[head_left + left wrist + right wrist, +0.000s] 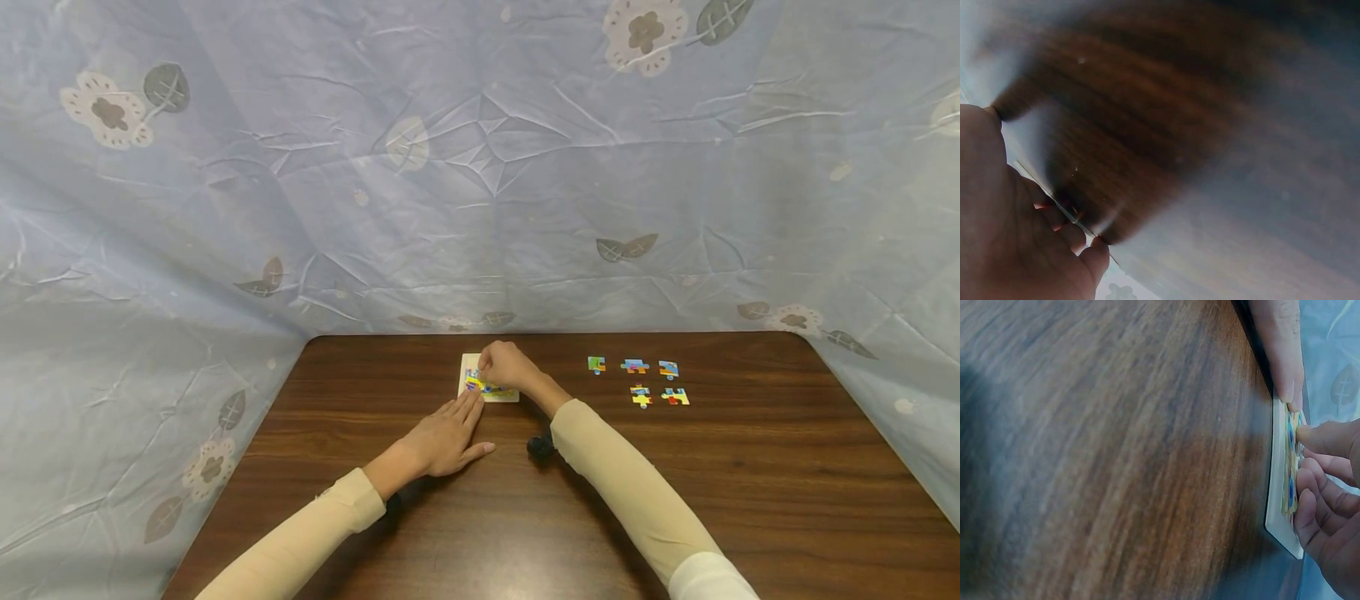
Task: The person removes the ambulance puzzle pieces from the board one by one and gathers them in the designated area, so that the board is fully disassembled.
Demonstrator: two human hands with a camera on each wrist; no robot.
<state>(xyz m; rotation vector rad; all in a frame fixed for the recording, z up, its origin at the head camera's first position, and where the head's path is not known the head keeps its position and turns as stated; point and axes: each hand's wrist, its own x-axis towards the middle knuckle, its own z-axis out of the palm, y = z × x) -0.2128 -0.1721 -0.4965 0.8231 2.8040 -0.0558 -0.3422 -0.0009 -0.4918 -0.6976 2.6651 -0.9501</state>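
A small pale puzzle tray (pixel 468 361) lies near the table's far edge, with colourful pieces (pixel 474 382) inside it. My left hand (pixel 442 437) rests flat, fingers extended, its fingertips touching the tray's near left side. Over the tray, my right hand (pixel 512 367) has its fingers curled and pinches a puzzle piece at the picture surface; the fingers hide most of that piece. In the right wrist view, the tray (pixel 1276 487) appears edge-on, with the fingertips of the right hand (pixel 1332 494) against its face. The left wrist view shows the left hand (pixel 1029 237) from the palm side.
Several loose jigsaw pieces lie in two rows to the right, among them a green one (pixel 596 364), a blue one (pixel 634 366) and a yellow one (pixel 641 396). Beyond the brown wooden table (pixel 750 467) hangs a flowered grey-blue cloth (pixel 487 208).
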